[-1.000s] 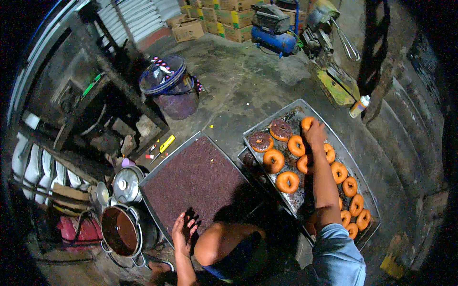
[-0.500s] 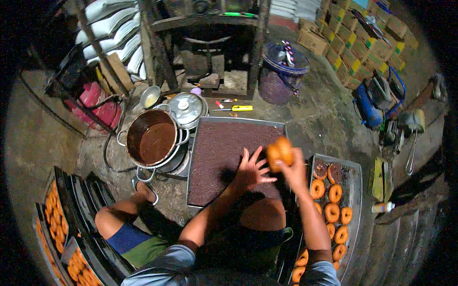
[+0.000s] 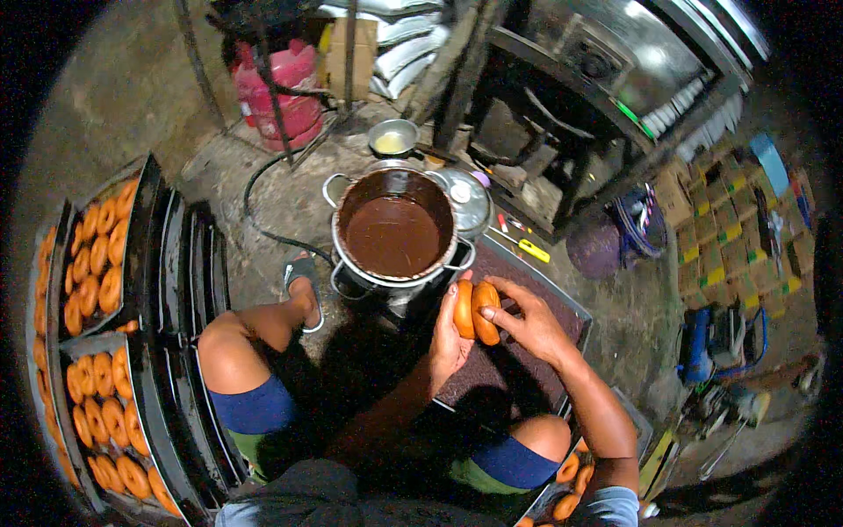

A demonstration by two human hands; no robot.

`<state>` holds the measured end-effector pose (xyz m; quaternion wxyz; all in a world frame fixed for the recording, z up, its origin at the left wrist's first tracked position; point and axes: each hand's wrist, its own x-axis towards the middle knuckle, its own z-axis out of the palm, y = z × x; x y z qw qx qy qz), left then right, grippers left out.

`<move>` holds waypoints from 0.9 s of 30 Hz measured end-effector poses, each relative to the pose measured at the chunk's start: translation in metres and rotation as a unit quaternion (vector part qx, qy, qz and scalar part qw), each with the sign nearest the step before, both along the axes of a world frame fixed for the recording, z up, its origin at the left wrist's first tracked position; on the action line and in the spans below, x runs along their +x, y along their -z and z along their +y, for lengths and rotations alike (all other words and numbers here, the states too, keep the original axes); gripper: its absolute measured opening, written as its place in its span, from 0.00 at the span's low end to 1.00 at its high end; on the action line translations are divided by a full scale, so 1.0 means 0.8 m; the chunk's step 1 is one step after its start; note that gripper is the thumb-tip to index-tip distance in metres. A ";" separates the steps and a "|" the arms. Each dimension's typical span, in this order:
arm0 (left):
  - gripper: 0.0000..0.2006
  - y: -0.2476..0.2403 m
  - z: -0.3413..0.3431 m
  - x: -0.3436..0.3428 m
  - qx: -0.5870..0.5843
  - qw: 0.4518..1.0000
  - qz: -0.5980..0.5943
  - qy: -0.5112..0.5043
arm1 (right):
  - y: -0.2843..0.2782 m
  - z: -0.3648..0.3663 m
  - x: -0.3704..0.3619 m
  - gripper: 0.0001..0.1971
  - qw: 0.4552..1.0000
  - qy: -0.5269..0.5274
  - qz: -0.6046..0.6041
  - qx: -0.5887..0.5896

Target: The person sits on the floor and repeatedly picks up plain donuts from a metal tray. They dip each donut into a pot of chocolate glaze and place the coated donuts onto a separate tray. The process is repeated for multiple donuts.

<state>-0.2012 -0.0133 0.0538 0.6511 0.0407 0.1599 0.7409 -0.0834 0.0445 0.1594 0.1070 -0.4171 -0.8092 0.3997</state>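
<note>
While the person squats on the concrete floor, both hands meet just in front of the wide steel pot of dark brown chocolate glaze [image 3: 392, 235]. The left hand [image 3: 448, 338] cups one round golden-brown doughnut [image 3: 463, 309] on edge, fingers curled around it. The right hand [image 3: 524, 321] pinches a second golden-brown doughnut [image 3: 486, 312], thumb and fingers closed on its rim. Both rings stand upright, faces touching, just beyond the pot's near rim, above the dark tray of chocolate sprinkles [image 3: 514, 369]. The left hand lies nearer the pot.
</note>
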 end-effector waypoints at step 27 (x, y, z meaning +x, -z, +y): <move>0.31 0.091 -0.019 -0.304 0.026 0.907 0.019 -0.421 | 0.189 0.147 -0.291 0.27 0.951 -0.264 -0.056 -0.147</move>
